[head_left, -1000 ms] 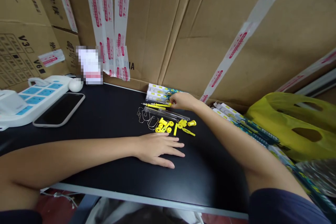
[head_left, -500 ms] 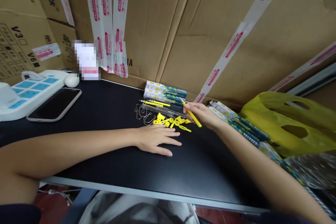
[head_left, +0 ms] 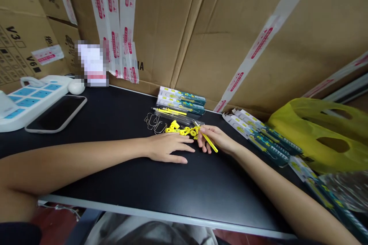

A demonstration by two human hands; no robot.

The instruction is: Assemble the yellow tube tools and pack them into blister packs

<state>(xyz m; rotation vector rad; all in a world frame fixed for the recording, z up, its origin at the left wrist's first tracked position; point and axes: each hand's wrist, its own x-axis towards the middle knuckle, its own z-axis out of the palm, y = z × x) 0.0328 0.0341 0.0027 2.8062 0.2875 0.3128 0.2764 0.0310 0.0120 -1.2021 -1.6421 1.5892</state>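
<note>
Cardboard (head_left: 161, 26) stands behind, black counter (head_left: 201, 195) under everything; clock centred on left hand. Yellow bag (head_left: 299, 128) at 3 o'clock, well apart. Printed packs (head_left: 181, 101) around 12 to 1, by the cardboard. Left hand (head_left: 166, 149) palm down on the counter, fingers spread, grip open, no object seen in it. Right hand (head_left: 214, 138) at 3, near: grip closed to a thumb-and-finger pinch on yellow rod (head_left: 209, 142), metal end toward 10–11, yellow end toward 4–5. Rod looks slim, probably rolls easily: pinch firm but light, fingertips clear of metal end. Wire hooks (head_left: 157, 125) at 11, best left unsnagged. Loose yellow parts (head_left: 174, 124) at 1, just beside left hand; hold that hand steady so none get swept.
</note>
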